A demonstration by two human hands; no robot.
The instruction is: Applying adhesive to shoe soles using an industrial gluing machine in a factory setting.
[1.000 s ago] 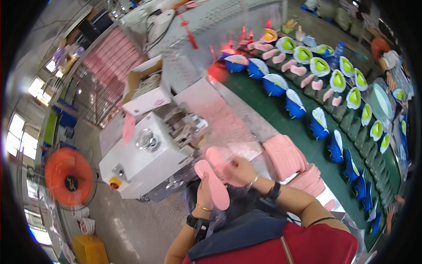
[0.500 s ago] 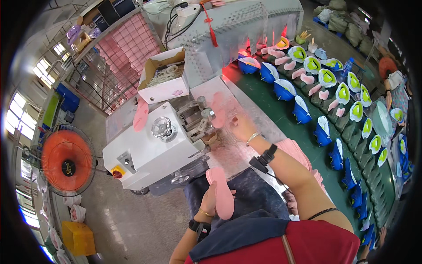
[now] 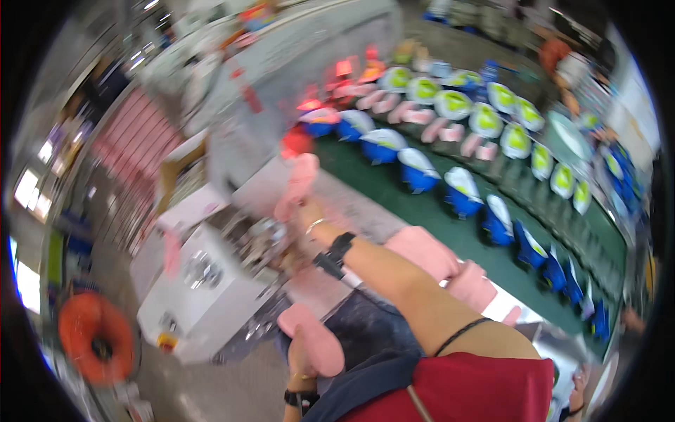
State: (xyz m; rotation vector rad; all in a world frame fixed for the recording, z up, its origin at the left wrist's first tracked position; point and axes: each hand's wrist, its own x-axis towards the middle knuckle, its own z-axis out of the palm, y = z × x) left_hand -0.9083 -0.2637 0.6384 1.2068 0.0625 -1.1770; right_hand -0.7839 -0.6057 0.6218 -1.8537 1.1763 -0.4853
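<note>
My left hand (image 3: 301, 359) is closed around a pink insole (image 3: 320, 340), held upright and tilted in front of my dark apron. Beyond the metal rollers (image 3: 259, 238) of a white tabletop machine (image 3: 200, 295), my right hand (image 3: 309, 210) grips a second pink insole (image 3: 301, 179) near its lower end. Motion blurs that insole and the fingers on it. A round silver handwheel (image 3: 202, 269) sits on top of the machine, and another pink insole (image 3: 171, 252) lies at its far left edge.
Stacked pink insoles (image 3: 422, 252) lie right of my right forearm. Blue and white shoe uppers (image 3: 420, 171) line a green conveyor (image 3: 394, 200). An open white carton (image 3: 193, 211) stands behind the machine, an orange fan (image 3: 96, 337) to the left. Another person (image 3: 573, 74) is at the far right.
My view has swung, so the scene is shifted left and blurred. The right hand has moved with its insole to the far side of the rollers. The left still holds its insole.
</note>
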